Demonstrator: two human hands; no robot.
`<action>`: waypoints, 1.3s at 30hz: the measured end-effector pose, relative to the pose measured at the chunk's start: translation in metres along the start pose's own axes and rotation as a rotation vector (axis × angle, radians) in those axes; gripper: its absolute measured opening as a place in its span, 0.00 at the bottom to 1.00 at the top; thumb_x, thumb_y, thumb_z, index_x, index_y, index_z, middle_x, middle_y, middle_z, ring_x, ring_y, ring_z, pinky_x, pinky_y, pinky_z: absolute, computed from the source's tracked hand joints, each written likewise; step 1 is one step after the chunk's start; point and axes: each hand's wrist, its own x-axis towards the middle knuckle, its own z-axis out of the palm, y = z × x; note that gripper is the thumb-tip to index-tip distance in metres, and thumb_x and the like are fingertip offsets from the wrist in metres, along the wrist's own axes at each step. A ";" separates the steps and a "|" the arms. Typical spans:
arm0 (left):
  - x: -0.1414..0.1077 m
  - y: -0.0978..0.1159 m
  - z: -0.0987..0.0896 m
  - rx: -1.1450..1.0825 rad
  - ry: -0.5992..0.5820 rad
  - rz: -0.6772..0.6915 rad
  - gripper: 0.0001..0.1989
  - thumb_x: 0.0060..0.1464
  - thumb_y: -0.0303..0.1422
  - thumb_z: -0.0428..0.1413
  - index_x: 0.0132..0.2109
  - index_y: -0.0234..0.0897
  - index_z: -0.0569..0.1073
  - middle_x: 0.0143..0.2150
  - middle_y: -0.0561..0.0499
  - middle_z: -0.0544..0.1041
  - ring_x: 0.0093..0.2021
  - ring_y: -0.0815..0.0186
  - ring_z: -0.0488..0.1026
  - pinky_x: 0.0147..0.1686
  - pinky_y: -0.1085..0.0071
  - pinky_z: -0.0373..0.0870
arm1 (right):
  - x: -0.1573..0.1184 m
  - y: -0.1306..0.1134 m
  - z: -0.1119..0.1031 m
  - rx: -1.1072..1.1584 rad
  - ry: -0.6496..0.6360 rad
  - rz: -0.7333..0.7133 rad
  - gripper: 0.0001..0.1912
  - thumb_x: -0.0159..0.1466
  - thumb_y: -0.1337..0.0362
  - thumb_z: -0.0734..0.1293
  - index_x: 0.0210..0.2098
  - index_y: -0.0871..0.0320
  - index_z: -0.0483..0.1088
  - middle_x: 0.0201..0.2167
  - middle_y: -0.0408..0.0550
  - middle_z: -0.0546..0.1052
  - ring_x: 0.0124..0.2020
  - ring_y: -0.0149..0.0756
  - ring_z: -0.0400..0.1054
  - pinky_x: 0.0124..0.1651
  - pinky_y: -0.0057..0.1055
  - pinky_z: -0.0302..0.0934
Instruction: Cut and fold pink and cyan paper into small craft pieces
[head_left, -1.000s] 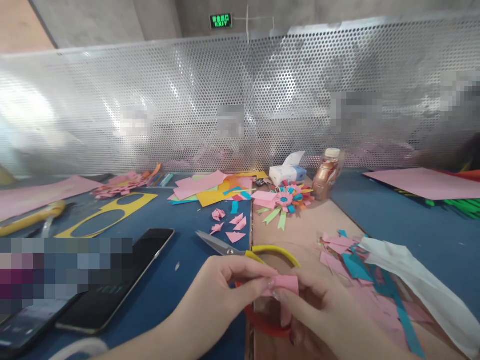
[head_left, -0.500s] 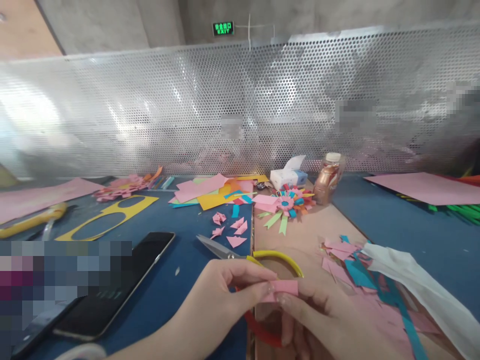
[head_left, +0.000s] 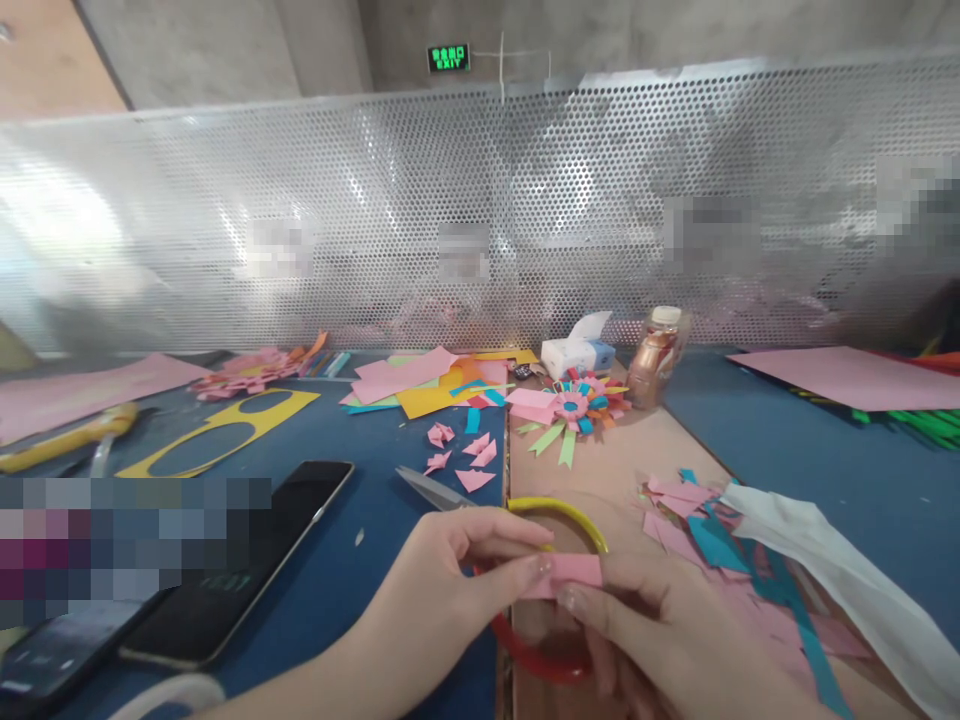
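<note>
A small folded piece of pink paper (head_left: pixel 576 570) is pinched between both hands above the table. My left hand (head_left: pixel 469 575) grips its left end with thumb and fingers. My right hand (head_left: pixel 649 610) holds the right side, its thumb pressed on the lower edge. Beneath the hands lie scissors (head_left: pixel 559 508) with one yellow and one red handle, their blades pointing to the upper left and partly hidden by my left hand. Just beyond them are several small folded pink paper pieces (head_left: pixel 480 452).
A phone (head_left: pixel 247 570) lies at left near a yellow cut-out sheet (head_left: pixel 281 405). Paper scraps (head_left: pixel 716 545) and a white tissue (head_left: pixel 832 550) are at right. Behind stand a paper rosette (head_left: pixel 571 405), a tissue box (head_left: pixel 574 357), a bottle (head_left: pixel 656 360) and a perforated metal screen (head_left: pixel 420 200).
Both hands keep their pinch on the pink paper, which appears very slightly higher and further right. The view has shifted a little; the objects on the table stay put.
</note>
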 end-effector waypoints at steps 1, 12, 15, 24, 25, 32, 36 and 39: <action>0.000 0.000 0.000 0.009 -0.005 0.018 0.11 0.44 0.34 0.57 0.37 0.35 0.74 0.35 0.49 0.78 0.35 0.65 0.73 0.38 0.72 0.68 | 0.000 -0.001 -0.001 0.018 -0.022 0.036 0.18 0.56 0.51 0.60 0.23 0.60 0.68 0.12 0.39 0.65 0.09 0.19 0.54 0.12 0.15 0.46; -0.003 0.000 0.003 0.015 -0.368 -0.129 0.12 0.47 0.38 0.54 0.33 0.34 0.64 0.17 0.61 0.62 0.13 0.80 0.56 0.12 0.85 0.54 | -0.008 -0.009 0.004 0.008 -0.034 -0.039 0.17 0.57 0.52 0.60 0.25 0.59 0.70 0.11 0.39 0.65 0.11 0.20 0.54 0.12 0.16 0.44; -0.004 0.001 0.002 0.056 -0.383 -0.135 0.13 0.49 0.41 0.51 0.32 0.33 0.66 0.15 0.60 0.63 0.12 0.80 0.56 0.11 0.85 0.54 | -0.012 -0.016 0.004 0.067 -0.099 -0.162 0.18 0.57 0.51 0.60 0.24 0.57 0.72 0.11 0.39 0.63 0.12 0.21 0.53 0.18 0.18 0.53; 0.000 -0.002 0.000 -0.058 -0.518 -0.252 0.17 0.52 0.41 0.46 0.25 0.33 0.65 0.10 0.59 0.62 0.06 0.79 0.52 0.06 0.85 0.48 | -0.008 -0.011 0.007 0.344 -0.260 -0.246 0.22 0.56 0.47 0.59 0.21 0.59 0.69 0.14 0.41 0.65 0.20 0.26 0.61 0.31 0.23 0.60; 0.000 -0.002 0.001 -0.066 -0.521 -0.264 0.18 0.53 0.41 0.45 0.23 0.33 0.64 0.09 0.59 0.61 0.06 0.79 0.52 0.06 0.85 0.47 | -0.007 -0.009 0.007 0.380 -0.264 -0.215 0.21 0.55 0.48 0.60 0.22 0.60 0.69 0.14 0.41 0.65 0.19 0.25 0.61 0.29 0.22 0.59; 0.000 -0.002 0.005 -0.224 -0.458 -0.332 0.20 0.55 0.41 0.42 0.21 0.33 0.62 0.09 0.57 0.64 0.05 0.79 0.52 0.04 0.84 0.43 | -0.008 -0.012 0.001 0.482 -0.265 0.126 0.17 0.55 0.52 0.63 0.25 0.61 0.68 0.13 0.39 0.65 0.11 0.18 0.53 0.13 0.14 0.45; 0.001 -0.002 0.004 -0.251 -0.445 -0.344 0.18 0.54 0.39 0.43 0.22 0.33 0.63 0.10 0.56 0.65 0.05 0.78 0.52 0.04 0.83 0.42 | -0.006 -0.011 0.000 0.485 -0.251 0.121 0.18 0.58 0.53 0.60 0.22 0.61 0.66 0.10 0.38 0.63 0.10 0.18 0.53 0.14 0.13 0.45; 0.002 -0.001 0.004 -0.226 -0.433 -0.349 0.18 0.54 0.40 0.43 0.23 0.33 0.64 0.10 0.56 0.66 0.05 0.79 0.52 0.04 0.83 0.41 | -0.003 -0.006 0.001 0.490 -0.225 0.127 0.19 0.59 0.54 0.58 0.19 0.60 0.62 0.09 0.37 0.61 0.09 0.18 0.51 0.15 0.14 0.46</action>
